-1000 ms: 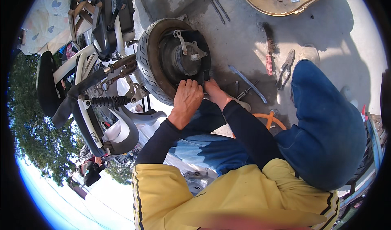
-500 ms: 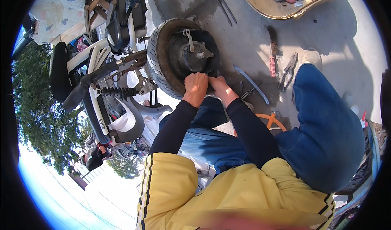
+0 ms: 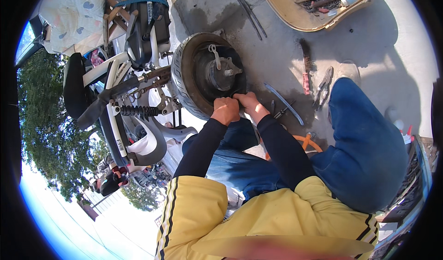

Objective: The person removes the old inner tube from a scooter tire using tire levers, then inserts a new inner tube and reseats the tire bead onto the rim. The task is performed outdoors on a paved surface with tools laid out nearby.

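A scooter wheel with a black tyre lies tilted on the ground ahead of me. Its dark hub carries a small metal lever arm and an axle stub. At the near edge of the tyre, my left hand is closed in a fist on the tyre's rim side. My right hand sits right beside it, fingers bent and pinching at the same edge. Both sets of fingertips are partly hidden, so the exact grip inside the tyre is unclear.
Right of the wheel lie a grey-blue curved strip, a red-handled wire brush and pliers. A tan tub of tools stands at the far right. A scooter on its side fills the left. An orange ring lies near my knee.
My two hands have moved slightly toward me relative to the wheel, and the left fist has turned a little. The whole view has shifted slightly; both hands stay at the tyre's near edge.
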### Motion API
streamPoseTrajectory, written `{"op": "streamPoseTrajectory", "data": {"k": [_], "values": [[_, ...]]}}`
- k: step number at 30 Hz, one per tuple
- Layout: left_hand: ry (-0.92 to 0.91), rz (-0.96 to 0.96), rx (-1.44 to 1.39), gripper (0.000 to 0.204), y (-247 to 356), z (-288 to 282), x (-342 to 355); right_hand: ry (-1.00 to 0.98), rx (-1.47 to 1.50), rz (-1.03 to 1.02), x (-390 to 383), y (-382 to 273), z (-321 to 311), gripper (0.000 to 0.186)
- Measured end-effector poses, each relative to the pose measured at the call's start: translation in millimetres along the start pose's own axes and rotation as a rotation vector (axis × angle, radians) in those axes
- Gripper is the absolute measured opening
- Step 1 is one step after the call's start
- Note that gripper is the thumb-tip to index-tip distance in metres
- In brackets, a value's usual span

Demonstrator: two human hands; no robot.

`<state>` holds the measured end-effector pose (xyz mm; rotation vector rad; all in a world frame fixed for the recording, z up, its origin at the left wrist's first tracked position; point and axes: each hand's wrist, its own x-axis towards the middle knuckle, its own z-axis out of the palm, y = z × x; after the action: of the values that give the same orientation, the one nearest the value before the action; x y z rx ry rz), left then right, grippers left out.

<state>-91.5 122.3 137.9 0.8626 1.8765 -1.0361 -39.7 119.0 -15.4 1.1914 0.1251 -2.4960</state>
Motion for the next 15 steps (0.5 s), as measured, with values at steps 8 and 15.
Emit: {"op": "streamPoseTrajectory", "data": {"k": [8, 15], "values": [[0.696, -0.110, 0.200, 0.026, 23, 34, -16, -0.215, -0.098, 0.117, -6, 13, -11, 0.029], [0.498, 0.076, 0.197, 0.011, 0, 31, 1, -0.150, -0.003, 0.195, -1, 31, -45, 0.030]]}}
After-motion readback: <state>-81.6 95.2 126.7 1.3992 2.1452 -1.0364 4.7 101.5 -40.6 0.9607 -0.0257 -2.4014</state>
